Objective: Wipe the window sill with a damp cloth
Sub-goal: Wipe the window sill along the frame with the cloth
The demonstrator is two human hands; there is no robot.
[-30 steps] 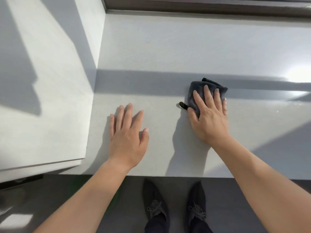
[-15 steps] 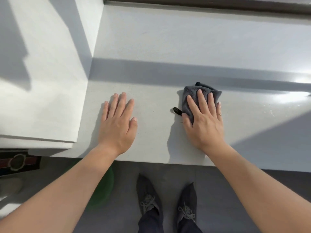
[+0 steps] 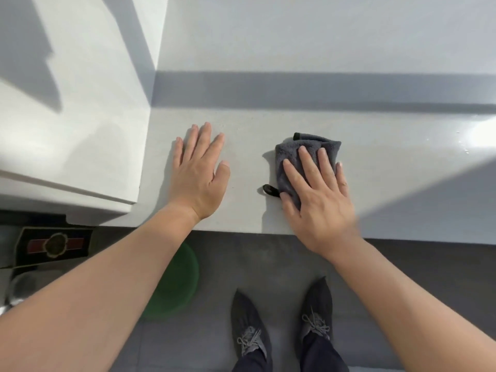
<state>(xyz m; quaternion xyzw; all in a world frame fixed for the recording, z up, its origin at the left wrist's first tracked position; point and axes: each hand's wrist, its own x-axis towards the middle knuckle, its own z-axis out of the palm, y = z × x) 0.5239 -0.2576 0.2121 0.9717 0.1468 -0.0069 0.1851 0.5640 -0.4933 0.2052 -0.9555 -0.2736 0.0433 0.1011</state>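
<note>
Below, a green round object (image 3: 177, 285) and dark shoes (image 3: 249, 326) on the floor. White wall block (image 3: 80, 130) bounds the window sill (image 3: 322, 49) at left. Grey cloth (image 3: 300, 154) wadded near the sill's front edge, long axis hidden, black loop (image 3: 269, 189) pointing left. Right hand (image 3: 319, 200) presses it, fingers straight. Left hand (image 3: 198, 178) flat alongside, fingers straight, apart from the cloth.

Window sill (image 3: 247, 124) (part shaded) carries grey cloth (image 3: 295, 154); left hand (image 3: 200, 175) flat beside.

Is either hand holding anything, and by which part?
Nothing is gripped: right hand presses flat on top of the grey cloth; left hand rests on the sill.
</note>
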